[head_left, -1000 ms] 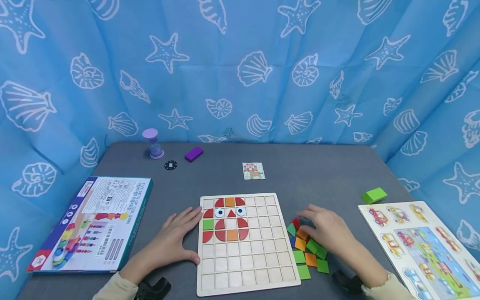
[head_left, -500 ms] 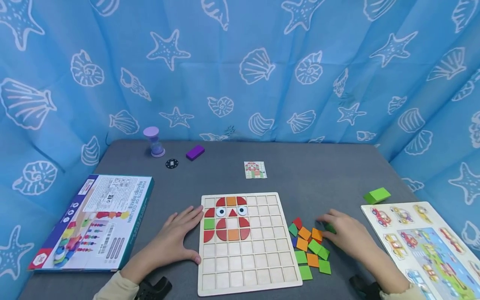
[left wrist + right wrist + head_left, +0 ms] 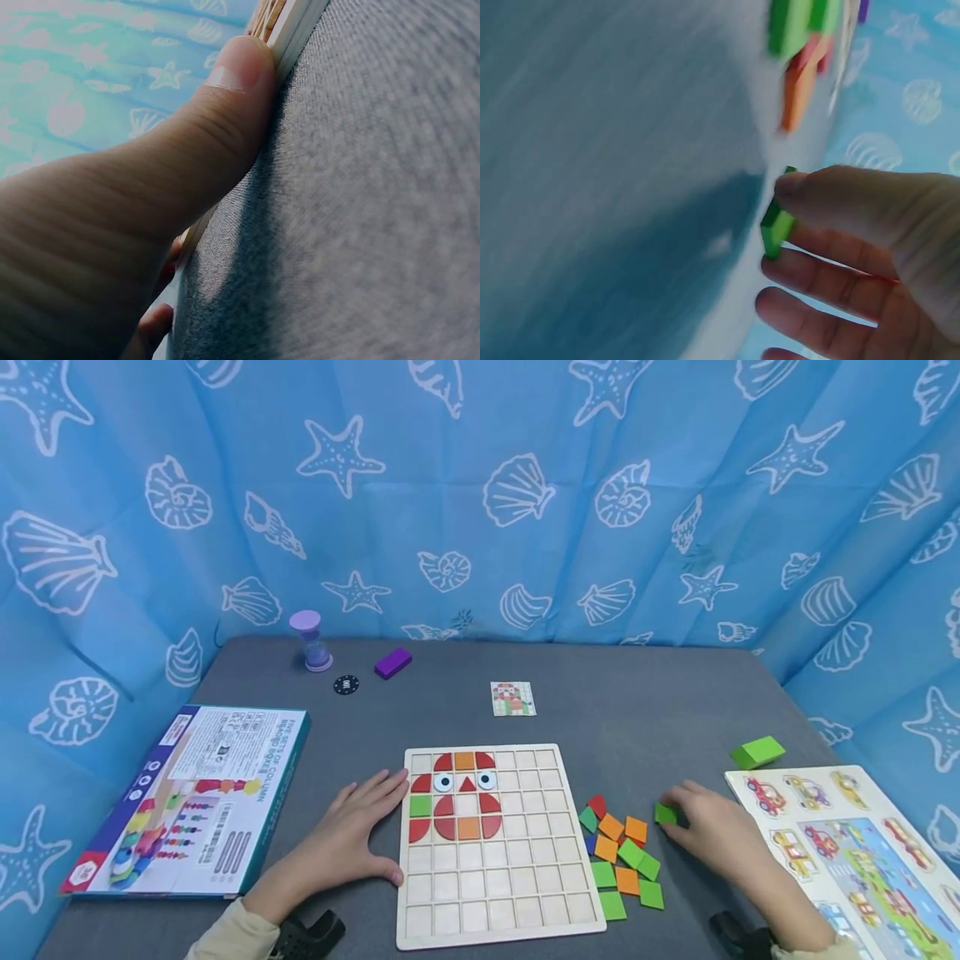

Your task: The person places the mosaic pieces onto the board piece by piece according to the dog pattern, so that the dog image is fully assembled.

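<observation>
On the grey table lies a wooden grid board [image 3: 480,885], its upper left part filled with red, orange and green tiles and two eye tiles. My left hand [image 3: 352,835] rests at the board's left side, fingers spread and fairly straight. Its thumb [image 3: 236,82] touches the board's edge in the left wrist view. To the right of the loose tiles, my right hand [image 3: 708,827] pinches a square green tile [image 3: 778,229] between thumb and fingers, close to the table. Several loose tiles, among them an orange tile [image 3: 636,829], lie between board and right hand.
A picture card [image 3: 513,699] lies behind the board. Further left are a purple block [image 3: 393,663], a black disc [image 3: 347,684], an hourglass [image 3: 312,643] and a flat box [image 3: 195,802]. At right are a green block [image 3: 757,752] and a vehicle puzzle [image 3: 847,852].
My right hand has moved right, away from the tile pile. An orange tile shifted right and was let go; a green tile is now at my fingertips. The left hand stays put.
</observation>
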{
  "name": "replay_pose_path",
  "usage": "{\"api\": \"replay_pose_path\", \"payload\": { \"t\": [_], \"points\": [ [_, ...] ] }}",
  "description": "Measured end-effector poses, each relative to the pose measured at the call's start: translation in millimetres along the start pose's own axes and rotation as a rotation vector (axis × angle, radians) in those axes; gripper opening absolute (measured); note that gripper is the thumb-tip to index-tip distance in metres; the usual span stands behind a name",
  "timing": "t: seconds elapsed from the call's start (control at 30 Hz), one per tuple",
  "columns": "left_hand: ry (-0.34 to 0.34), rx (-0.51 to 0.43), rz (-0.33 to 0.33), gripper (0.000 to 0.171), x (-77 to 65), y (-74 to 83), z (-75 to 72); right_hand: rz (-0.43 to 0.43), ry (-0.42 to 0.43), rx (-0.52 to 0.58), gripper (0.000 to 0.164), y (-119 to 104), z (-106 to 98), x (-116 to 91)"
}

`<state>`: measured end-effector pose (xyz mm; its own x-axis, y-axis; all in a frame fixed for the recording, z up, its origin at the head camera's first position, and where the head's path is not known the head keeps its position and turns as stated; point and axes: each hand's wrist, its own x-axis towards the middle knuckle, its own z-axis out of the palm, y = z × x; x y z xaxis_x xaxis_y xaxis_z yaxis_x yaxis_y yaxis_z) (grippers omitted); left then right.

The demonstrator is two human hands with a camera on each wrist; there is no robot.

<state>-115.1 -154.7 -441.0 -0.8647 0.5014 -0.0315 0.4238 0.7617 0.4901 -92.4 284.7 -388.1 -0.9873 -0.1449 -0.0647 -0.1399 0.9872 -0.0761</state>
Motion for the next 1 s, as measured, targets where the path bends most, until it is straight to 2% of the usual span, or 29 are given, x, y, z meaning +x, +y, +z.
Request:
{"api": "replay_pose_path", "payload": {
  "t": [0.13,0.2,0.27,0.37,0.47,0.57,0.67,1.0],
  "points": [
    [0.0,0.004,0.0,0.117,0.7,1.0,-1.5,-0.098,0.118,0.019,0.022,-34.8,-3.6,3.4],
    [-0.003,0.006,-0.001,0.117,0.6,1.0,-1.7,-0.201,0.181,0.038,0.021,-58.3,-3.5,6.4],
    [-0.006,0.01,-0.002,0.117,0.4,0.6,-1.2,-0.321,0.21,0.052,0.02,-84.0,-2.5,10.2],
    [-0.005,0.016,-0.005,0.118,0.5,-0.2,0.0,-0.47,0.201,0.072,0.019,-122.0,1.3,16.2],
    [-0.001,0.018,-0.005,0.118,0.8,-0.2,0.5,-0.576,0.137,0.07,0.021,-153.2,5.6,20.5],
    [0.006,0.015,-0.003,0.118,0.8,0.0,0.6,-0.635,0.078,0.046,0.024,-174.0,10.0,22.7],
    [0.009,0.014,0.001,0.118,1.0,0.2,0.4,-0.663,0.062,0.014,0.023,-185.3,12.9,23.7],
    [-0.002,0.015,-0.008,0.118,0.7,-0.1,-0.2,-0.673,0.043,-0.05,0.022,-196.8,13.2,26.9]
  ]
}}
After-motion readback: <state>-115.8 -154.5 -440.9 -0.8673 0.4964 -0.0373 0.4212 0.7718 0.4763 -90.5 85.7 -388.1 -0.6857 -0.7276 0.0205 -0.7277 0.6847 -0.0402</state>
